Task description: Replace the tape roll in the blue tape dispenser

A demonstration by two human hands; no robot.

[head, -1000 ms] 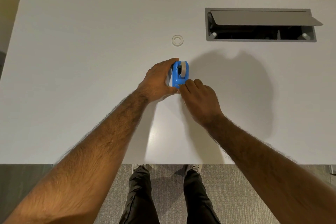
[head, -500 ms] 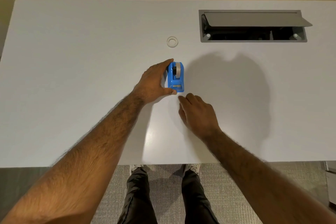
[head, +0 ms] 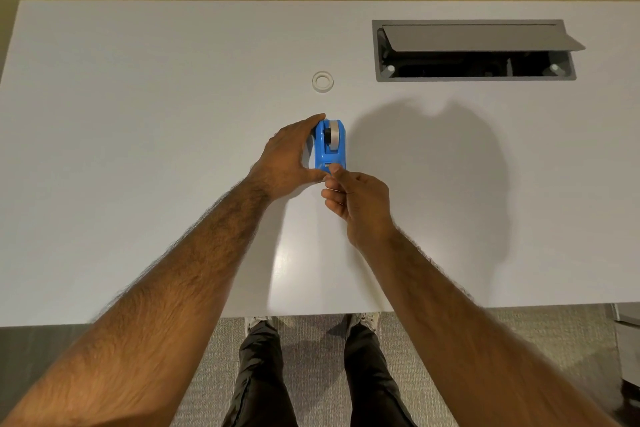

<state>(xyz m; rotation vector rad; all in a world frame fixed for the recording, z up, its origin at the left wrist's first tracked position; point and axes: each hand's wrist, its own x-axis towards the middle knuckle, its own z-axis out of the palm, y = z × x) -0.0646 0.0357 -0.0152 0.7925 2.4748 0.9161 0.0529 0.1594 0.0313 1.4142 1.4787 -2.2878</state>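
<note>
The blue tape dispenser (head: 322, 157) stands on the white table (head: 138, 121), with a grey-white tape roll (head: 334, 140) on its black hub. My left hand (head: 286, 160) grips the dispenser from its left side, thumb at the near end and fingers over the far end. My right hand (head: 360, 204) is at the dispenser's near cutter end, fingers curled and thumb and forefinger pinched together there. Whether tape is between them is not visible. A second, small white tape roll (head: 322, 81) lies flat on the table beyond the dispenser.
An open grey cable hatch (head: 474, 50) with a raised flap is set into the table at the far right. The table's near edge runs just above my legs and shoes. A yellow wall stands behind the table.
My right hand drew back from the dispenser to the table, then returned to the cutter end with fingers pinched. My left hand kept its grip on the dispenser.
</note>
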